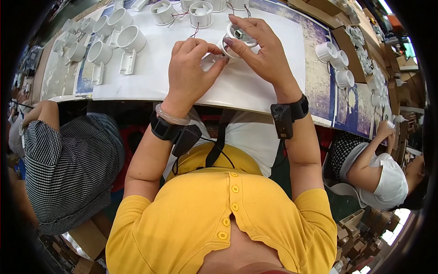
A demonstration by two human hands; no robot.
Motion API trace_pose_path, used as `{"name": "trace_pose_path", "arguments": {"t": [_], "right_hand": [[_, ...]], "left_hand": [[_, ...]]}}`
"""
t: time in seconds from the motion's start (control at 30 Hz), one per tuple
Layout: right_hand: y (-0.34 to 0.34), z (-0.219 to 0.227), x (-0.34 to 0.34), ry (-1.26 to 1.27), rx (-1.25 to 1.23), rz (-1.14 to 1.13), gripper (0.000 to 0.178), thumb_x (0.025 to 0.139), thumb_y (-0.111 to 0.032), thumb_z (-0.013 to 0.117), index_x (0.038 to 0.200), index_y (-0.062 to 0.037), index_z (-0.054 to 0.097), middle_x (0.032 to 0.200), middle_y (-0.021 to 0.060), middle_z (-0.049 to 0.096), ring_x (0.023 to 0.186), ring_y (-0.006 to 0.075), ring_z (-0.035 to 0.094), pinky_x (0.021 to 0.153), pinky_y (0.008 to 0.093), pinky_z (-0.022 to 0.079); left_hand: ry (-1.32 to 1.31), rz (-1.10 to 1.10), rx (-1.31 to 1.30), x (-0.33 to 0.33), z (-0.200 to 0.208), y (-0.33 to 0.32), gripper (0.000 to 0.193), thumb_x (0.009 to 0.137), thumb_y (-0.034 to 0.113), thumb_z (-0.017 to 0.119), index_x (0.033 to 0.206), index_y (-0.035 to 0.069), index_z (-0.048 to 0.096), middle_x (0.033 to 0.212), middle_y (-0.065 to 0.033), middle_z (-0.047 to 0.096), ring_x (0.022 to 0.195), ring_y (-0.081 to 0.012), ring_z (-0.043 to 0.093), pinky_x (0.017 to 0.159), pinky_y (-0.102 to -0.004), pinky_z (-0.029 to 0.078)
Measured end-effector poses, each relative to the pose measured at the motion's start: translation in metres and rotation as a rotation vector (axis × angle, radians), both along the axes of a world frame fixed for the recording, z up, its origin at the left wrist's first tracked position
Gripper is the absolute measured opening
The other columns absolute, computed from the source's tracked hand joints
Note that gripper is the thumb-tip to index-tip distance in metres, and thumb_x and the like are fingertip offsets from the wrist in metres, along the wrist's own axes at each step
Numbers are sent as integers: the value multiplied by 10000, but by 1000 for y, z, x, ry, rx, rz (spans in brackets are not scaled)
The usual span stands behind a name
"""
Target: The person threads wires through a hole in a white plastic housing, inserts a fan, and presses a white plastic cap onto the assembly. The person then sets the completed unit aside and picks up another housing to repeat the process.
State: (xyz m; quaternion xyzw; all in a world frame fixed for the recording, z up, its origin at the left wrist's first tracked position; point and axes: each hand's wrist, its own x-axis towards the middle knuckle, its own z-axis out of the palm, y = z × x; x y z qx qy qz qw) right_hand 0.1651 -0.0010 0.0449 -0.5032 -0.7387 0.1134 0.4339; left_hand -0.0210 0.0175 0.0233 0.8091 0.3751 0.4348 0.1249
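Note:
Above the white table, my right hand [264, 55] is closed around a white round plastic housing [231, 53], fingers over its far side and thumb across the near part. A small green circuit board [238, 34] shows inside its round opening. On the left side of the housing my left hand [191, 68] pinches thumb and forefinger together at its edge. What lies between those fingertips is too small to make out. Just beyond stands a white cup-shaped housing [200, 18] with thin red wires [196, 31] trailing toward my hands.
White cups with bracket arms [131, 41] lie in rows at the left of the table [155, 68]. More white cups [326, 52] stand at the right, near cardboard boxes [349, 48]. One person [73, 164] sits at my left, another [378, 173] at my right.

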Motion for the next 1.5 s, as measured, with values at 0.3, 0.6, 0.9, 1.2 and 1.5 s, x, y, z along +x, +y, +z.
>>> {"name": "trace_pose_path", "arguments": {"t": [0.3,0.6,0.9,1.2,1.5], "right_hand": [[5,-4,-1,-70,27,12,378,882,-227,654,1250,-151,616,1131,93,574,1024,210,568,863,307,462],[10,5,5,-120,65,167,344,903,-249,615,1236,-166,631,1152,111,563,1057,245,550,884,334,450],[13,4,7,-229,14,181,348,898,-233,600,1240,-177,630,1171,125,561,1054,271,531,907,347,428],[8,-15,8,-302,18,145,368,915,-255,551,1275,-197,603,1258,115,532,1186,288,443,1024,392,337],[2,-19,21,128,-236,285,478,882,-237,616,1342,-146,524,1317,80,530,1257,251,446,1056,374,347]], "left_hand": [[5,12,50,0,-9,6,89,680,137,733,751,111,685,802,-4,586,791,-212,539,722,-321,463],[89,-92,114,-5,-1,14,80,661,96,707,735,102,675,804,-2,587,794,-211,546,697,-317,487],[105,-256,79,-11,2,20,83,652,74,694,732,91,674,840,-1,605,817,-197,558,722,-305,497],[122,-437,-189,-27,10,18,83,664,66,678,745,64,657,910,-23,606,890,-224,549,757,-291,487],[-65,-481,-724,-31,4,20,120,829,199,670,860,84,658,1005,3,622,910,-124,555,749,-270,463]]}}
